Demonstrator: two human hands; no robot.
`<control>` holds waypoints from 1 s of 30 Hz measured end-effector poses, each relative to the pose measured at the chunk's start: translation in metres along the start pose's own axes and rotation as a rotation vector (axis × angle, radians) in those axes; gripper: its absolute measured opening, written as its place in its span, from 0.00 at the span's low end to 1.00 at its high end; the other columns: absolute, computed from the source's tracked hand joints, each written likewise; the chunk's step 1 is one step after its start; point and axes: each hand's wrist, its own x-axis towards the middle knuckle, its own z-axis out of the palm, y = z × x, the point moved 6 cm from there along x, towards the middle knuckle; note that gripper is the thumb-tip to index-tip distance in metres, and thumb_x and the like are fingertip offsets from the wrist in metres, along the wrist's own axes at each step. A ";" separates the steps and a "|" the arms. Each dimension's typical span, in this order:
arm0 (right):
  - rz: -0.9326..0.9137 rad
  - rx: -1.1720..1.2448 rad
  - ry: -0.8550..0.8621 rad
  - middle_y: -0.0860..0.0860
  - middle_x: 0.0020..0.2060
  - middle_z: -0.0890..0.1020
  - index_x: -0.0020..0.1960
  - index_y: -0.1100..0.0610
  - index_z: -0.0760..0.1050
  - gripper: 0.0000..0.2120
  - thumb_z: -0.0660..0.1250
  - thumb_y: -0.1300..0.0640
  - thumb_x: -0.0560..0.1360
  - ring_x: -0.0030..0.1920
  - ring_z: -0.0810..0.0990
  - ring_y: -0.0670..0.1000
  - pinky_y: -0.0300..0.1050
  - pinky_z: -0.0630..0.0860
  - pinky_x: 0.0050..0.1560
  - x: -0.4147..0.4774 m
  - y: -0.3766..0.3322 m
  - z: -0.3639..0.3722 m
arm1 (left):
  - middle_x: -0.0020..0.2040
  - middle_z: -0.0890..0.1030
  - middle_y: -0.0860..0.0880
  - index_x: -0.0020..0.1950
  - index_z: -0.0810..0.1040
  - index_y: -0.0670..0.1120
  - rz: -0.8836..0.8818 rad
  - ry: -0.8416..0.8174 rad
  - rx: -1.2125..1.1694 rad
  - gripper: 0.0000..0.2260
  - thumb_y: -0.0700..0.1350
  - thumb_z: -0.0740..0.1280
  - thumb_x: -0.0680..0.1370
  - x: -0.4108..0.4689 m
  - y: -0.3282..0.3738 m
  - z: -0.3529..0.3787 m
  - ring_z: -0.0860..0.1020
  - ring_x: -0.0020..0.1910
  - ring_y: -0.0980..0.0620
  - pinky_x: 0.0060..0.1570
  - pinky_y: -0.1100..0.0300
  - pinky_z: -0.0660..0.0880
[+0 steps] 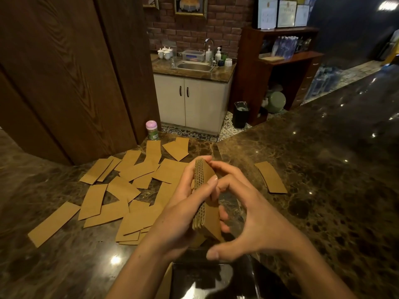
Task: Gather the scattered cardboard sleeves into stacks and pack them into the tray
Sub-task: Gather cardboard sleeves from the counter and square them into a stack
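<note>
Gripping a thick stack of brown corrugated cardboard sleeves (pixel 200 190) on edge, my left hand (pixel 181 203) has its palm against the stack's left side and its thumb hooked over onto the right face. My right hand (pixel 259 214) is closed on nothing: its bent fingers rest against the stack's right face and its thumb stands wide apart, toward me. The stack's long axis runs straight away from me, between the two hands. Just beneath my wrists, on the near side of both hands, lies the glossy black tray (pixel 200 279), largely hidden by my forearms, so I cannot tell what it holds. I judge the coming move to be a short drop down and back, led by the left hand. Beyond and left of my left hand, loose flat brown sleeves (pixel 121 186) lie scattered on the dark marble counter (pixel 323 212). A small neat pile (pixel 271 178) sits out past my right hand.
</note>
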 end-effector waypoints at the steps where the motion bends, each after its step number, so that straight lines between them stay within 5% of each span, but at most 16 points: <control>1: 0.000 -0.014 0.011 0.36 0.79 0.60 0.56 0.44 0.74 0.32 0.87 0.46 0.57 0.78 0.66 0.43 0.54 0.69 0.75 -0.001 -0.001 0.000 | 0.52 0.82 0.41 0.60 0.77 0.70 -0.011 0.008 -0.011 0.16 0.52 0.71 0.75 -0.002 0.001 0.000 0.81 0.38 0.43 0.34 0.52 0.80; 5: 0.015 -0.019 0.089 0.38 0.77 0.65 0.55 0.47 0.75 0.35 0.90 0.52 0.55 0.71 0.74 0.46 0.51 0.76 0.67 -0.003 -0.001 -0.003 | 0.60 0.84 0.44 0.64 0.74 0.73 -0.046 -0.032 -0.075 0.21 0.54 0.69 0.74 -0.007 -0.001 -0.001 0.84 0.41 0.41 0.36 0.51 0.82; 9: 0.020 -0.031 -0.044 0.33 0.78 0.60 0.58 0.41 0.72 0.37 0.86 0.41 0.55 0.72 0.70 0.39 0.47 0.74 0.71 -0.003 -0.006 0.008 | 0.63 0.81 0.37 0.69 0.73 0.64 -0.019 -0.059 -0.141 0.21 0.51 0.68 0.77 -0.013 -0.001 -0.006 0.81 0.43 0.37 0.39 0.48 0.82; 15: 0.034 -0.075 -0.080 0.37 0.74 0.63 0.57 0.40 0.70 0.36 0.86 0.40 0.56 0.70 0.71 0.41 0.41 0.78 0.64 0.006 -0.020 0.035 | 0.62 0.80 0.37 0.70 0.73 0.60 -0.048 0.030 -0.208 0.21 0.55 0.69 0.76 -0.031 -0.002 -0.021 0.81 0.44 0.39 0.36 0.51 0.83; 17: -0.011 -0.050 -0.151 0.42 0.77 0.60 0.56 0.50 0.70 0.29 0.84 0.44 0.66 0.75 0.68 0.47 0.36 0.77 0.64 0.008 -0.028 0.051 | 0.57 0.83 0.42 0.69 0.72 0.51 -0.007 0.138 -0.075 0.20 0.54 0.62 0.78 -0.041 0.001 -0.034 0.86 0.43 0.47 0.37 0.58 0.83; 19: 0.048 0.012 -0.228 0.52 0.80 0.58 0.55 0.64 0.69 0.25 0.76 0.46 0.77 0.78 0.65 0.57 0.31 0.70 0.68 0.007 -0.034 0.067 | 0.55 0.86 0.45 0.69 0.75 0.56 -0.019 0.183 -0.079 0.20 0.57 0.58 0.79 -0.055 -0.003 -0.043 0.86 0.50 0.47 0.46 0.53 0.84; 20: 0.054 0.010 -0.204 0.51 0.78 0.62 0.59 0.64 0.70 0.29 0.79 0.44 0.73 0.76 0.69 0.52 0.26 0.71 0.64 0.005 -0.031 0.074 | 0.58 0.85 0.45 0.68 0.75 0.61 -0.054 0.179 -0.106 0.19 0.60 0.58 0.80 -0.065 -0.007 -0.045 0.85 0.54 0.43 0.50 0.49 0.83; 22: 0.041 -0.021 -0.148 0.37 0.69 0.67 0.65 0.52 0.70 0.40 0.86 0.44 0.61 0.67 0.71 0.34 0.21 0.72 0.54 0.002 -0.028 0.082 | 0.57 0.86 0.44 0.69 0.74 0.65 -0.083 0.233 -0.090 0.19 0.63 0.55 0.80 -0.084 -0.012 -0.053 0.84 0.56 0.43 0.50 0.50 0.82; 26: 0.133 -0.012 -0.265 0.32 0.65 0.69 0.59 0.39 0.66 0.37 0.79 0.32 0.56 0.65 0.70 0.36 0.35 0.72 0.62 -0.011 -0.017 0.090 | 0.50 0.87 0.55 0.66 0.73 0.66 -0.031 0.484 0.380 0.19 0.61 0.59 0.75 -0.125 -0.020 -0.092 0.85 0.48 0.55 0.42 0.65 0.81; 30: 0.273 -0.107 -0.513 0.23 0.62 0.63 0.58 0.34 0.64 0.35 0.81 0.34 0.61 0.65 0.64 0.30 0.31 0.67 0.60 -0.033 0.004 0.114 | 0.54 0.84 0.61 0.62 0.77 0.66 -0.067 0.714 0.729 0.21 0.58 0.72 0.70 -0.172 -0.045 -0.135 0.81 0.50 0.60 0.43 0.66 0.79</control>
